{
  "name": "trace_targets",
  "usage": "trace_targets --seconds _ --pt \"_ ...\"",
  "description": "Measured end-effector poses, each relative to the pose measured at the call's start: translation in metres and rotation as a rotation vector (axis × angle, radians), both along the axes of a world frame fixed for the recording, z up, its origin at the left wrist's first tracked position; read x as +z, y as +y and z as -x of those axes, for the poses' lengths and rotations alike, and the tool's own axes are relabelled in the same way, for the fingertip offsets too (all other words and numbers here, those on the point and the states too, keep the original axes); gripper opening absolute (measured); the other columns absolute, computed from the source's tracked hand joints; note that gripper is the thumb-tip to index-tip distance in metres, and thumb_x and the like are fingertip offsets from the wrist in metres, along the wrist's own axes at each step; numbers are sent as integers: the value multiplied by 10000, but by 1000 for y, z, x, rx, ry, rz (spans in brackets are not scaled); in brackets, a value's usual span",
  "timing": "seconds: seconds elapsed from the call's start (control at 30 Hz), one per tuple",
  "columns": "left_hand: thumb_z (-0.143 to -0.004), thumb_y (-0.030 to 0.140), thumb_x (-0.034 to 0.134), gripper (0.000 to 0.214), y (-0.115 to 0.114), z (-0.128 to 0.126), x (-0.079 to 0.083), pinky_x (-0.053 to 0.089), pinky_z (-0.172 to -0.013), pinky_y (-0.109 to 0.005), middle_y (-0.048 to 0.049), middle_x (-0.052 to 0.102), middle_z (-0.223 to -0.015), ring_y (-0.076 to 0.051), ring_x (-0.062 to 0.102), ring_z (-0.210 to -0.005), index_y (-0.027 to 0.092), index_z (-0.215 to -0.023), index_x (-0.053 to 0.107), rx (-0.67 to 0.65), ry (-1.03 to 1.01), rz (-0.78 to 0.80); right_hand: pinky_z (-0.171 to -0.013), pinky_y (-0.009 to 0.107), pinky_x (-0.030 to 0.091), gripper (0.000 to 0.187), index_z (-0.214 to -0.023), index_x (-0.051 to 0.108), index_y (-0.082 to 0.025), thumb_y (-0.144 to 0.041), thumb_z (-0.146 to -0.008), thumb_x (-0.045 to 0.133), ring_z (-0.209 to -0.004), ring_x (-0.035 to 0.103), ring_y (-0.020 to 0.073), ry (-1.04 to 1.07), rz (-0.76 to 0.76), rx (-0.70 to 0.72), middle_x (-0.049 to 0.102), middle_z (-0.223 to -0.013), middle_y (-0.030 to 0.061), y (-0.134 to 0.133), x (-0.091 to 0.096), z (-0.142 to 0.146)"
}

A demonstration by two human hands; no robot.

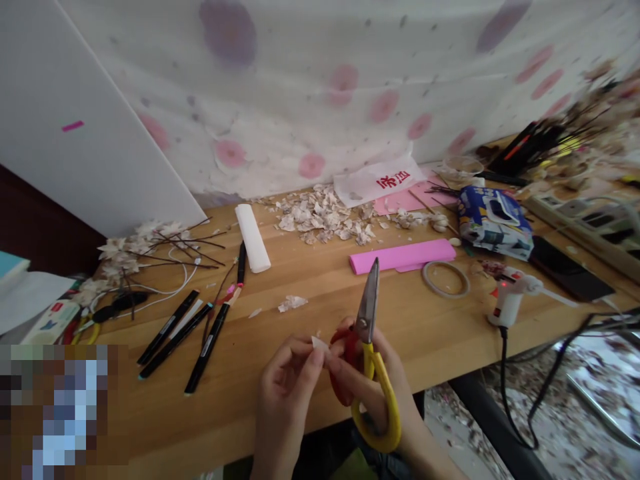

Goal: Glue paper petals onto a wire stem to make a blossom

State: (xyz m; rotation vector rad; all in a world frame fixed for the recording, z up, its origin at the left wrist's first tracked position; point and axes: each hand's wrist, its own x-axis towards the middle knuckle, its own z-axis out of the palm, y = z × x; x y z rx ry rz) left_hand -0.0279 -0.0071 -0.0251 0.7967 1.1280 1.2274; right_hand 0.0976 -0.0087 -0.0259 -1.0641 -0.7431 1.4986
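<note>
My left hand (pixel 289 377) pinches a small white paper piece (pixel 319 343) between thumb and fingertips, above the front of the wooden table. The fingertips of my right hand (pixel 367 380) meet the same piece from the other side. Hooked in that right hand is a pair of scissors (pixel 369 307), with one red and one yellow handle and its blades closed and pointing up, away from me. Just beyond the hands a pale crumpled flake (pixel 293 303) lies on the wood.
Black markers (pixel 170 327) lie at left, near a white paper roll (pixel 253 239). A heap of pale flakes (pixel 323 217) spreads at the back. To the right are a pink paper roll (pixel 403 256), a tape ring (pixel 446 279), a wipes pack (pixel 495 220), a corded glue gun (pixel 510 297) and a phone (pixel 570 270).
</note>
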Motion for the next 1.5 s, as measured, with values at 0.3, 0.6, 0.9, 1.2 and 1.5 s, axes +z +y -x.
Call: trace_targets --seconds 0.3,0.6,0.9,1.2,1.5 --pt "-882 437 763 183 8 16 -4 498 -911 -296 -23 721 -895 -192 670 -949 268 -883 832 -333 -127 -85 -319 128 332 460 -839 608 -193 -483 -675 925 -361 339 20 317 170 268 515 -534 -97 -1 -4 -11" --pt "-768 373 882 239 11 11 0 509 -746 -162 24 676 -725 -92 629 -734 204 -659 752 -39 -203 14 -359 194 337 583 -1111 561 -207 -759 -926 529 -362 371 64 94 -92 262 589 -627 -47 -11 -17 -14" --pt "-698 398 913 270 18 -4 29 611 -723 -247 -33 796 -865 -170 746 -788 187 -677 746 250 -98 -46 -819 399 514 1110 -1442 503 -223 -986 -637 550 -888 597 279 -450 -319 372 647 -1098 117 -21 -10 -23" --pt "-755 422 871 280 12 -5 19 592 -687 -245 -22 748 -761 -173 720 -741 186 -698 733 245 -18 -68 -800 383 520 1140 -1364 570 -199 -1014 -567 551 -801 581 250 -483 -309 388 649 -982 81 -20 -4 -20" --pt "-731 418 883 291 9 -8 17 613 -652 -247 -24 737 -787 -168 713 -709 182 -680 720 247 -31 -49 -732 346 526 1080 -1299 592 -204 -1027 -607 486 -720 525 205 -517 -339 365 604 -900 40 -23 -7 -18"
